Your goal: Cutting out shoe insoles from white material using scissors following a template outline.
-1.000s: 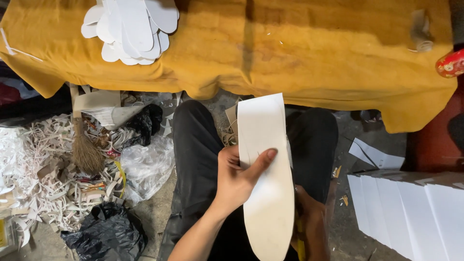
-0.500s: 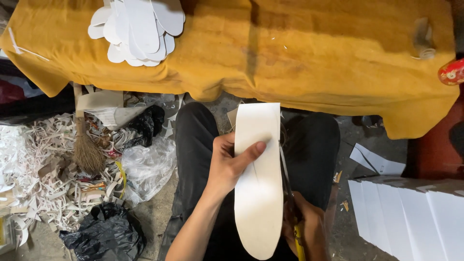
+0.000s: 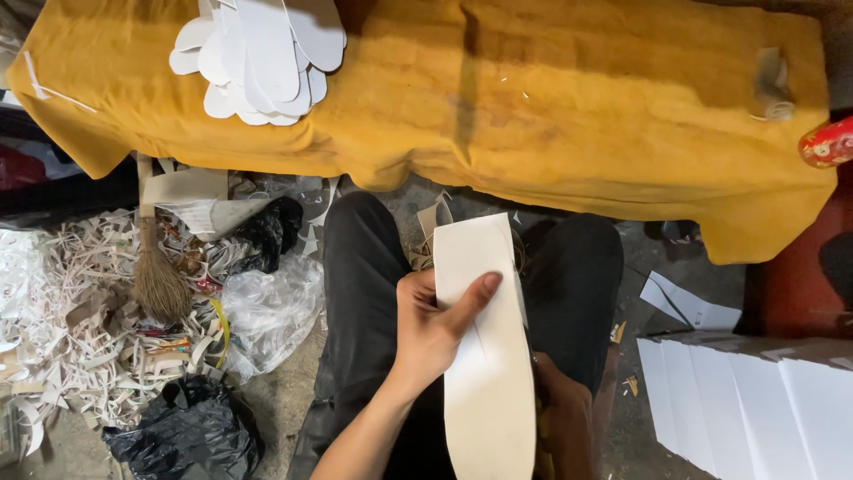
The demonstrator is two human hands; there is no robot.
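My left hand (image 3: 431,333) grips a long white sheet (image 3: 484,373) cut like a shoe insole. The thumb lies across its front, and the sheet stands upright over my lap in black trousers (image 3: 360,293). My right hand (image 3: 562,418) sits low behind the sheet's right edge and is mostly hidden. It is closed on what looks like scissors (image 3: 538,444) with a yellow handle, the thin blade running up along the sheet's edge. A pile of white cut insole shapes (image 3: 262,58) lies on the yellow cloth (image 3: 569,116) at the far left.
White paper offcuts (image 3: 62,320), a small broom (image 3: 155,280), clear plastic (image 3: 271,316) and black bags (image 3: 182,431) litter the floor at left. A stack of white sheets (image 3: 755,400) stands at right. A red can (image 3: 826,142) rests at the cloth's right end.
The white sheet has slid down toward me in my left hand, its top edge now lower. My right hand stays behind its lower right edge.
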